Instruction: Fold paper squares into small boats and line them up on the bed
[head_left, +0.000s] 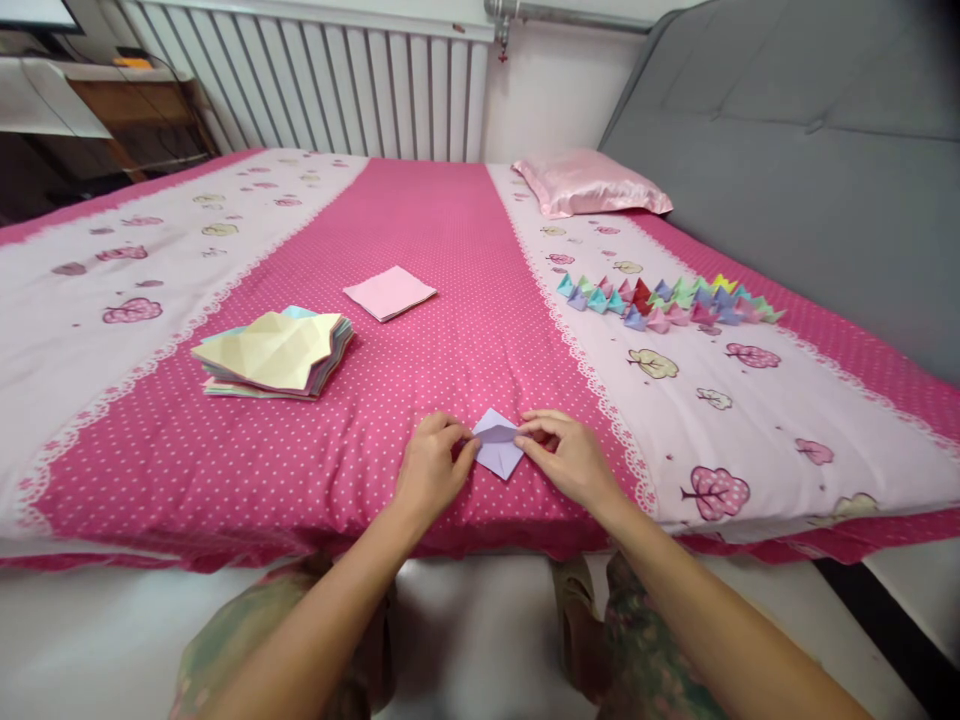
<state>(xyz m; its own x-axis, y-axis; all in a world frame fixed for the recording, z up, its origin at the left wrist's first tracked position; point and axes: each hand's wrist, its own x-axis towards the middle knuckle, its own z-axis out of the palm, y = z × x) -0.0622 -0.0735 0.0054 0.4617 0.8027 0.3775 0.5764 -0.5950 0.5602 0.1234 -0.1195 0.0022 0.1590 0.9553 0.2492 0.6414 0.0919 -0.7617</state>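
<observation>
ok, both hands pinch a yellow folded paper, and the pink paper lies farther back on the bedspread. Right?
Not quite: the folded paper is lilac, not yellow, as the head view shows. The rest holds: left hand and right hand both pinch it, and the pink paper lies farther back on the bedspread.
</observation>
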